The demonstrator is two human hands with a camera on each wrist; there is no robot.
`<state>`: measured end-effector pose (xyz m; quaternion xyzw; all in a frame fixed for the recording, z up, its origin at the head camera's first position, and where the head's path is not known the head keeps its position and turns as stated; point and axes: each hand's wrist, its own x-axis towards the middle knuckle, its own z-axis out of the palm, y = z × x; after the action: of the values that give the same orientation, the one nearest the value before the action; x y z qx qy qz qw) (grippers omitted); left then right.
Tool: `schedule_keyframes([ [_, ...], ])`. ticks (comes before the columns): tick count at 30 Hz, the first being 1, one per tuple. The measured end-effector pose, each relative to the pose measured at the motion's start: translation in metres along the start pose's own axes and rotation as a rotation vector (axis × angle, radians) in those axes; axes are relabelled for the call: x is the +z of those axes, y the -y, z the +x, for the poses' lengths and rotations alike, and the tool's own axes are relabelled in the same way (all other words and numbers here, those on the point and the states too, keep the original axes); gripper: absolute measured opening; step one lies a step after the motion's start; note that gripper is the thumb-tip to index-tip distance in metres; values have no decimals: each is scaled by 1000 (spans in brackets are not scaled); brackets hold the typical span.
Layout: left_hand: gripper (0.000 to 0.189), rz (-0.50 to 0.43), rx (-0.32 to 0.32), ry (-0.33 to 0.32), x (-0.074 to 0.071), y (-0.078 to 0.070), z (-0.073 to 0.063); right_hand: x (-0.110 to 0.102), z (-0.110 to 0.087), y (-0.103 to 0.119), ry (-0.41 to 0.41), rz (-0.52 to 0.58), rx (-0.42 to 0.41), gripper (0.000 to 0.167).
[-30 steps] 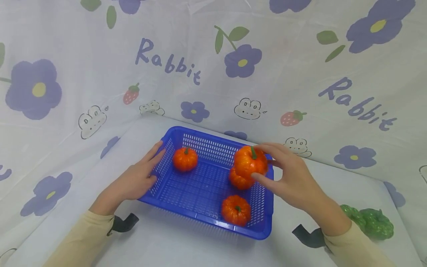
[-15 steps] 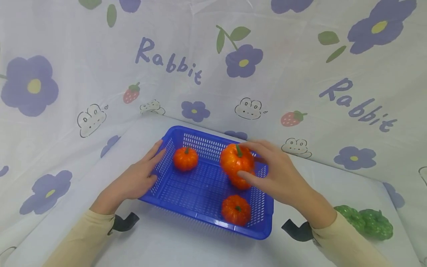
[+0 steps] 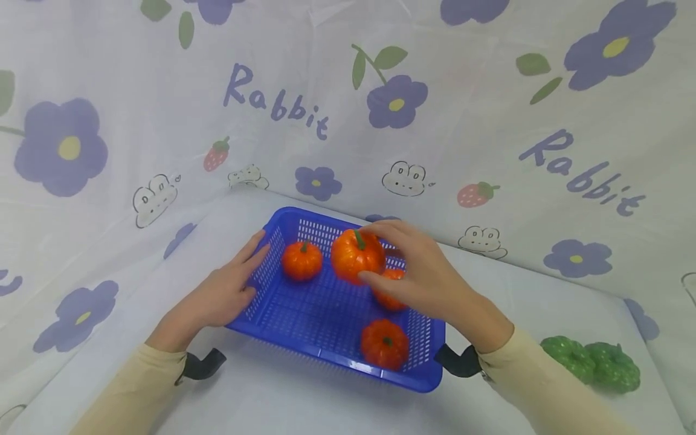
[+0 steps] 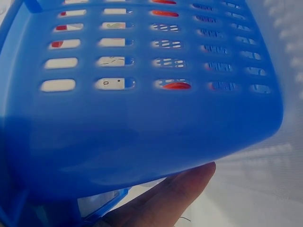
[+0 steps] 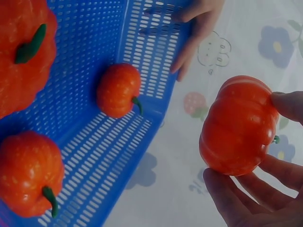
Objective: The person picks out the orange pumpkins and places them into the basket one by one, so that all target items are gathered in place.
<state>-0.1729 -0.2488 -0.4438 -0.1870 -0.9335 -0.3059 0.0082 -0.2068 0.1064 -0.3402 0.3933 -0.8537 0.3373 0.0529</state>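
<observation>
My right hand (image 3: pixel 421 266) grips an orange toy pumpkin (image 3: pixel 354 258) between thumb and fingers, raised above the blue plastic basket (image 3: pixel 310 344). In the right wrist view the held pumpkin (image 5: pixel 239 125) sits in the fingertips. Inside the basket, a small pumpkin (image 3: pixel 301 261) stands at the left. Another pumpkin (image 3: pixel 393 296), partly hidden by the right hand, is at the right, and a third pumpkin (image 3: pixel 385 344) lies at the near right corner. My left hand (image 3: pixel 223 293) rests with extended fingers against the basket's left end. The left wrist view shows a finger (image 4: pixel 184 189) below the blue wall.
Two green bumpy toy pumpkins (image 3: pixel 614 367) lie side by side on the white tabletop (image 3: pixel 516 290) at the right. A white cloth (image 3: pixel 337 151) with purple flowers and rabbits hangs behind the table. Dark wrist mounts (image 3: pixel 459 361) stick out from the sleeves.
My right hand has carried the held pumpkin leftward over the basket, from above the right-hand pumpkin towards the middle. The left hand and the basket have stayed in place.
</observation>
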Motion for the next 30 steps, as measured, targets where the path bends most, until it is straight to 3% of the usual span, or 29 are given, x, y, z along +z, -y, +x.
schedule_keyframes([
  [10,74,11,-26,8,1,1,0,12,8,3,38,54,12,58],
  [17,73,17,-15,0,2,1,2,24,12,2,44,15,-16,58],
  [30,73,10,-14,-5,4,-2,3,40,15,7,96,-15,21,59],
])
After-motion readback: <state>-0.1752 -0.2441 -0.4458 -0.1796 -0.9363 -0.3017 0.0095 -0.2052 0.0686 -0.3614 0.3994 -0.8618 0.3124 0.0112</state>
